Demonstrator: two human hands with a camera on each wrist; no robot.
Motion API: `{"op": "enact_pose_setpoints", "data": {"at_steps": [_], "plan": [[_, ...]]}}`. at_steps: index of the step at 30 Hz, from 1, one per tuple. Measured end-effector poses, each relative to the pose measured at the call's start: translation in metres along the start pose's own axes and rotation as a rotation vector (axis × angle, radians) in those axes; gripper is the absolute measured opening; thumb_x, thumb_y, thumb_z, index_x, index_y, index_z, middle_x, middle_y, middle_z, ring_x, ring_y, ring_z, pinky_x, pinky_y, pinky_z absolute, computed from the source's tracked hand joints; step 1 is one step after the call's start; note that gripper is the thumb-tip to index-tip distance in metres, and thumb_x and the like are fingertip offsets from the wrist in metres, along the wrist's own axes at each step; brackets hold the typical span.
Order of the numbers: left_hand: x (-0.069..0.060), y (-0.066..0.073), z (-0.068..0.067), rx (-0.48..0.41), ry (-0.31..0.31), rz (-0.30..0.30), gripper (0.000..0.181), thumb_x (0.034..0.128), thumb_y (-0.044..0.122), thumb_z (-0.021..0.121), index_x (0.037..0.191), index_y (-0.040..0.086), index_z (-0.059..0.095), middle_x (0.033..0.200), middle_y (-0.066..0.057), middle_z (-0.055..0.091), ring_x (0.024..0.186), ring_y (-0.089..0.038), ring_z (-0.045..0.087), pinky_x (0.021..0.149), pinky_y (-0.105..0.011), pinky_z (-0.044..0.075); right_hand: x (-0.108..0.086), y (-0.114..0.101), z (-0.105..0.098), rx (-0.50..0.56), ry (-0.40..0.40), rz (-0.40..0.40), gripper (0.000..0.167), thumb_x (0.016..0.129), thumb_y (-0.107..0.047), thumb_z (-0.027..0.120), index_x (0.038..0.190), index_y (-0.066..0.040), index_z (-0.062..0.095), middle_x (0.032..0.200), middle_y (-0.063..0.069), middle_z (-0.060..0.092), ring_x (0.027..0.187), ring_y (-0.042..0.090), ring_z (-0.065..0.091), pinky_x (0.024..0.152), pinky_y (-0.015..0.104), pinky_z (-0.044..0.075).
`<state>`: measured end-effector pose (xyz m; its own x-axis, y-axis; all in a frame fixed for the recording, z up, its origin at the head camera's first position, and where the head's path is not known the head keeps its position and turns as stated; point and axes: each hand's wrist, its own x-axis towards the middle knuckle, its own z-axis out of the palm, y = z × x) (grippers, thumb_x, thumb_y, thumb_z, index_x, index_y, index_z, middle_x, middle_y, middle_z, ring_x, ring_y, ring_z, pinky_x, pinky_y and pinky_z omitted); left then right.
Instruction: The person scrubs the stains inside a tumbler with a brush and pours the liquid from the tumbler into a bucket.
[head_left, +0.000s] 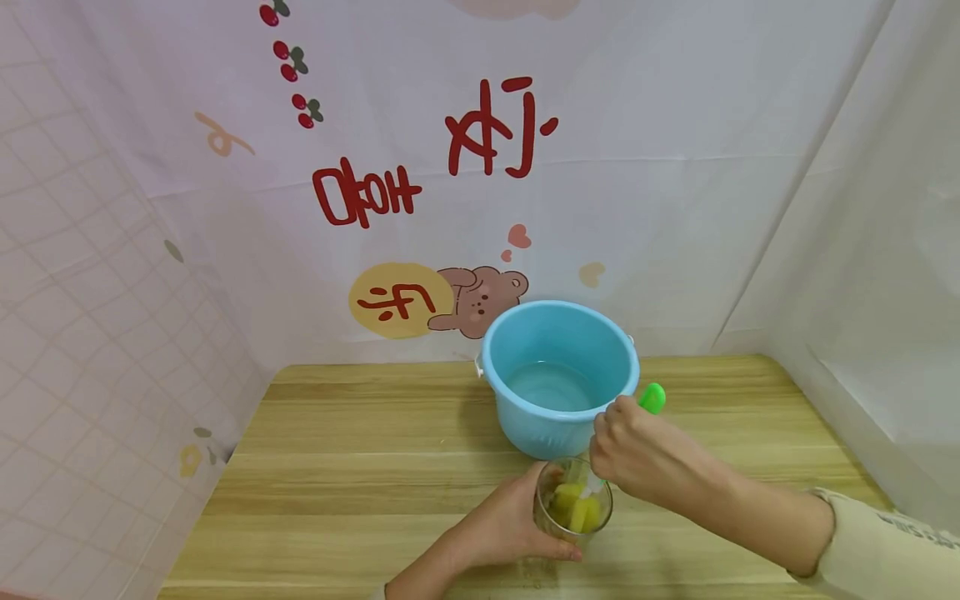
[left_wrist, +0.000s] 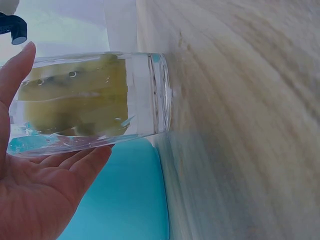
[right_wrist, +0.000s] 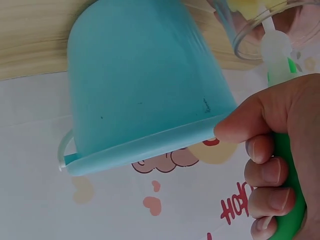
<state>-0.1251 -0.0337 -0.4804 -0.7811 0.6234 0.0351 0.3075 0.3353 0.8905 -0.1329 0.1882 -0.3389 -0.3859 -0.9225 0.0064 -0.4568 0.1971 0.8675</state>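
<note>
My left hand holds a clear drinking glass from its side, thumb on one side and fingers on the other. Inside the glass sits the yellow sponge head of a cup brush. My right hand grips the brush's green handle, its fingers curled round it above the glass. A white neck joins handle and sponge. In the left wrist view the glass's base is close to the tabletop; whether it touches I cannot tell.
Just behind the glass stands a light blue bucket with some water in it. The wood-grain table meets a printed white cloth at the back, with more cloth on both sides.
</note>
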Motion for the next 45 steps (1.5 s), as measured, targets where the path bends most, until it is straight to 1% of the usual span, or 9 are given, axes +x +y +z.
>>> {"op": "enact_pose_setpoints", "data": {"at_steps": [3,5,10,14,20,27,33,38,45], "plan": [[0.000,0.000,0.000,-0.003,0.005,0.007,0.083,0.0750,0.038,0.097,0.141,0.015,0.052,0.131,0.013,0.061,0.121,-0.002,0.055,0.105,-0.026,0.047,0.002,0.000,-0.003,-0.006,0.011,-0.003,0.036,0.077,-0.016,0.075,0.059,-0.011,0.045,0.055,0.005,0.039,0.052,0.019,0.037,0.056,0.028,0.030],[0.000,-0.001,0.000,-0.008,0.005,0.009,0.083,0.0749,0.038,0.097,0.141,0.015,0.052,0.131,0.013,0.061,0.121,-0.001,0.055,0.105,-0.025,0.047,0.004,0.000,-0.005,-0.003,0.016,-0.005,0.035,0.076,-0.015,0.075,0.059,-0.011,0.045,0.056,0.005,0.039,0.052,0.018,0.037,0.057,0.028,0.030],[0.001,-0.002,0.000,-0.020,0.002,0.019,0.082,0.0753,0.037,0.097,0.141,0.016,0.051,0.132,0.012,0.061,0.120,-0.001,0.056,0.105,-0.025,0.046,0.009,-0.001,-0.008,0.002,0.022,-0.009,0.041,0.075,-0.013,0.077,0.059,-0.014,0.040,0.056,0.002,0.033,0.053,0.014,0.029,0.057,0.026,0.025],[0.000,-0.003,0.000,-0.014,-0.001,0.019,0.081,0.0755,0.037,0.097,0.140,0.017,0.052,0.132,0.012,0.061,0.120,-0.001,0.056,0.105,-0.025,0.047,0.014,0.000,-0.010,0.003,0.021,-0.014,0.044,0.076,-0.012,0.077,0.059,-0.015,0.037,0.056,0.001,0.030,0.054,0.013,0.026,0.057,0.026,0.024],[0.000,-0.002,-0.001,-0.027,-0.006,-0.005,0.081,0.0761,0.038,0.096,0.141,0.018,0.052,0.131,0.013,0.060,0.119,-0.001,0.056,0.105,-0.026,0.046,0.021,0.003,-0.007,0.025,0.014,0.000,0.045,0.076,-0.007,0.072,0.059,-0.018,0.032,0.057,0.000,0.026,0.056,0.013,0.021,0.058,0.027,0.023],[-0.001,-0.001,-0.002,-0.014,0.003,-0.005,0.080,0.0763,0.040,0.096,0.140,0.019,0.052,0.128,0.014,0.060,0.117,-0.001,0.057,0.103,-0.026,0.047,0.026,0.008,-0.002,0.037,0.010,0.017,0.045,0.075,-0.008,0.071,0.059,-0.020,0.031,0.056,-0.001,0.025,0.057,0.014,0.019,0.057,0.026,0.025],[-0.001,-0.001,-0.002,0.003,0.006,-0.020,0.085,0.0751,0.042,0.096,0.143,0.020,0.050,0.132,0.014,0.059,0.119,-0.001,0.056,0.105,-0.027,0.047,0.023,0.012,0.005,0.054,-0.012,0.031,0.044,0.074,-0.008,0.069,0.057,-0.020,0.030,0.055,-0.002,0.023,0.056,0.015,0.019,0.057,0.027,0.026],[0.000,-0.002,-0.002,0.006,-0.001,-0.007,0.088,0.0760,0.041,0.096,0.146,0.020,0.048,0.133,0.014,0.058,0.119,-0.001,0.056,0.105,-0.026,0.047,0.018,0.015,0.009,0.081,-0.009,0.055,0.044,0.071,-0.009,0.067,0.056,-0.020,0.027,0.054,-0.002,0.022,0.054,0.015,0.020,0.056,0.027,0.026],[0.000,-0.002,-0.002,-0.002,-0.008,0.005,0.085,0.0763,0.042,0.096,0.144,0.021,0.048,0.129,0.015,0.059,0.116,-0.001,0.057,0.102,-0.025,0.048,0.009,0.016,0.011,0.112,-0.007,0.069,0.042,0.067,-0.009,0.066,0.056,-0.020,0.026,0.053,-0.003,0.023,0.053,0.013,0.021,0.055,0.026,0.026]]}}
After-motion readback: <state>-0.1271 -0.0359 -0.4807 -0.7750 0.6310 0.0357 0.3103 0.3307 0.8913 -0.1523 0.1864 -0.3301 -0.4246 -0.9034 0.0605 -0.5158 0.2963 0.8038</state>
